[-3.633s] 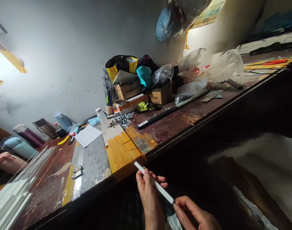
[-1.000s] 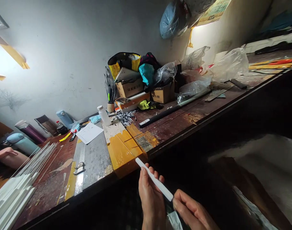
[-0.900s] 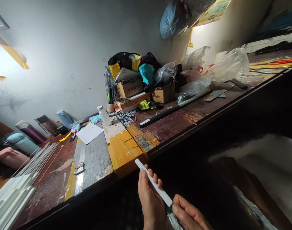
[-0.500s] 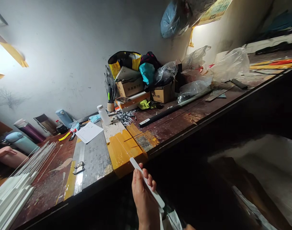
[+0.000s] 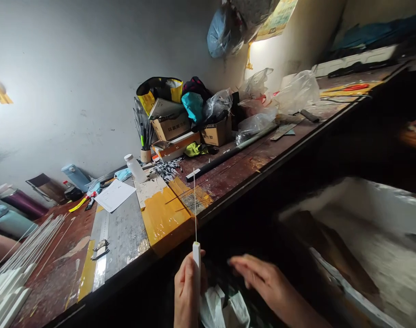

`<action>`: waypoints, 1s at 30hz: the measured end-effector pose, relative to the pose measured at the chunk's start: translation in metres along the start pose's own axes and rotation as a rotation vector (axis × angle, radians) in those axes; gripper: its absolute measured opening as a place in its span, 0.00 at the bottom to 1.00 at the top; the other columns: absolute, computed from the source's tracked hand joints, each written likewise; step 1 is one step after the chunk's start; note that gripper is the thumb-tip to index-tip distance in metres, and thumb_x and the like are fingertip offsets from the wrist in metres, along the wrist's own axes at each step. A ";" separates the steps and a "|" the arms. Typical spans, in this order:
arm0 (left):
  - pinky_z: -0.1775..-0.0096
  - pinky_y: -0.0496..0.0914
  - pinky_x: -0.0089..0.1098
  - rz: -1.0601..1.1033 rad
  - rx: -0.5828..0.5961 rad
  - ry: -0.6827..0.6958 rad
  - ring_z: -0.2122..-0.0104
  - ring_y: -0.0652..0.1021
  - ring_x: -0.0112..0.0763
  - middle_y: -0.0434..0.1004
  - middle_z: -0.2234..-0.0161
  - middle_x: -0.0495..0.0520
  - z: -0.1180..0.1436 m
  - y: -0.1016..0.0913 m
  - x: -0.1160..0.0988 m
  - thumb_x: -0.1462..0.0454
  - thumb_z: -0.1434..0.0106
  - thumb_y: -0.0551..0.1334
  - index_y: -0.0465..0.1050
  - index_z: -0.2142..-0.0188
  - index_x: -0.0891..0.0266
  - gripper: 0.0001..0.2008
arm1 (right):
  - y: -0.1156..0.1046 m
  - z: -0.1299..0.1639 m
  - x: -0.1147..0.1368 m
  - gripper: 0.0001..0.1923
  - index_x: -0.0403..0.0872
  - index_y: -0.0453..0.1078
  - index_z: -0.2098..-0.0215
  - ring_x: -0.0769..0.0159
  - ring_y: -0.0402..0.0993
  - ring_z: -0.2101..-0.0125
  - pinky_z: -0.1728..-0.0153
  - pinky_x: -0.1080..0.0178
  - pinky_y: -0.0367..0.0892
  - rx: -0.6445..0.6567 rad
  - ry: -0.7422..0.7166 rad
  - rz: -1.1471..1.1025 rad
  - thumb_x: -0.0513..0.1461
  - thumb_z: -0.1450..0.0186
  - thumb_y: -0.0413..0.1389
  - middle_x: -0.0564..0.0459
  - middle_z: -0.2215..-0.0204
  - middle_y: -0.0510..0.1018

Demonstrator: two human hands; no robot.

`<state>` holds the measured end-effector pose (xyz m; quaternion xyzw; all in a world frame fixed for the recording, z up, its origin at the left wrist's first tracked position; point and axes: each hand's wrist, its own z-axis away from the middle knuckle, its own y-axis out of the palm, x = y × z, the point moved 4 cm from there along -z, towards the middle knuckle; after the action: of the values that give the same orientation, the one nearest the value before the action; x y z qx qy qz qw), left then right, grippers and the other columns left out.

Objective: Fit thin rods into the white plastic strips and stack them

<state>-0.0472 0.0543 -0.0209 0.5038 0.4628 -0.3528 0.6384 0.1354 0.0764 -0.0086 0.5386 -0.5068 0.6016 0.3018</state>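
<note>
My left hand (image 5: 187, 287) is closed around a white bar (image 5: 197, 266), held upright in front of the bench edge. From the bar's top end a thin pale rod (image 5: 195, 209) sticks up. To the right, my right hand (image 5: 262, 278) is in the air with its fingers stretched out, slightly blurred, touching nothing that I can see. Crumpled white cloth or paper (image 5: 224, 307) lies below, between the two hands. At the left of the bench is a stack of similar white bars (image 5: 12, 291) with thin rods (image 5: 40, 239) pointing away.
Yellow tape (image 5: 165, 218) covers the near bench corner. Beyond it stand a white bottle (image 5: 135, 168), a heap of small black-and-white pieces (image 5: 166, 169) and cardboard boxes (image 5: 172, 126). A paper sheet (image 5: 115, 195) lies leftward. A pale basin-like container (image 5: 375, 228) is low at right.
The white bar has turned from slanting to nearly upright, and its thin rod now shows clearly. My right hand has come up into view from below. The view has swung right.
</note>
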 end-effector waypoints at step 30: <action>0.83 0.53 0.19 -0.036 -0.398 0.096 0.86 0.61 0.17 0.67 0.83 0.44 0.007 -0.047 0.004 0.49 0.51 0.69 0.72 0.61 0.61 0.23 | -0.002 -0.179 0.051 0.09 0.45 0.75 0.62 0.60 0.69 0.59 0.53 0.58 0.64 0.064 -0.620 0.566 0.31 0.33 0.53 0.48 0.65 0.77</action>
<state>-0.0876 0.0361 -0.0391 0.3757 0.5620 -0.2413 0.6963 0.0634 0.2351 0.0576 0.5428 -0.6827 0.4856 -0.0589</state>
